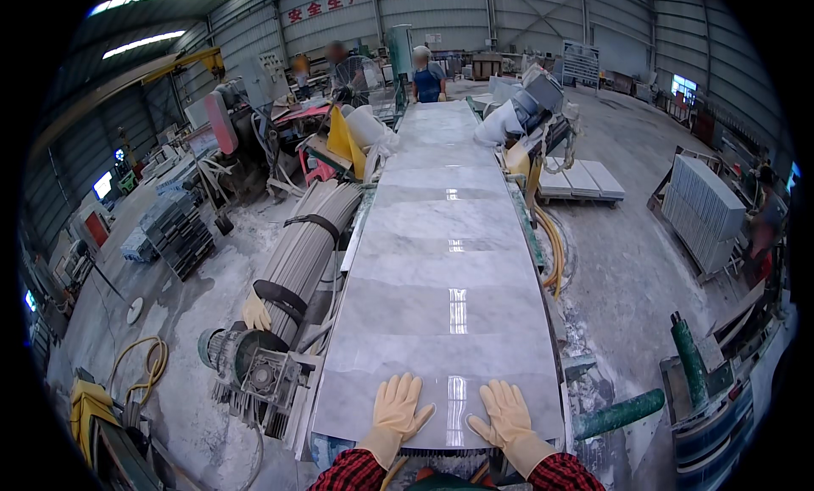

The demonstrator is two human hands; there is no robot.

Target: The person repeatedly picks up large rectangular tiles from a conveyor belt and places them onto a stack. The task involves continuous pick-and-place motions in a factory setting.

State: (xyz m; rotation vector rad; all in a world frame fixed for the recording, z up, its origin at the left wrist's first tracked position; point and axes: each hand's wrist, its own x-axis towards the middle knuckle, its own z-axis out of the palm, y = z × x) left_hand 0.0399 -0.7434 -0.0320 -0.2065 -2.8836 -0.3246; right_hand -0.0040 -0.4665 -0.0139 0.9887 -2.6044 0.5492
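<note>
Both my hands wear cream rubber gloves, with red-and-black checked sleeves behind them. My left hand (398,408) lies flat, fingers stretched out, on the near end of a polished grey-white stone slab (365,355). To its right, my right hand (505,415) rests on the same surface, palm down with fingers spread. Neither hand holds anything. More glossy, grey-veined slabs (424,266) run away from me in a long row on a conveyor line. Overhead light makes bright streaks down their middle.
A motor with gearbox (254,364) and a strapped bundle of long grey strips (309,237) flank the line's left. On the right are a green roller (623,413), a yellow hose (555,245) and stacked slabs (702,211). A person in a blue apron (427,82) stands at the far end.
</note>
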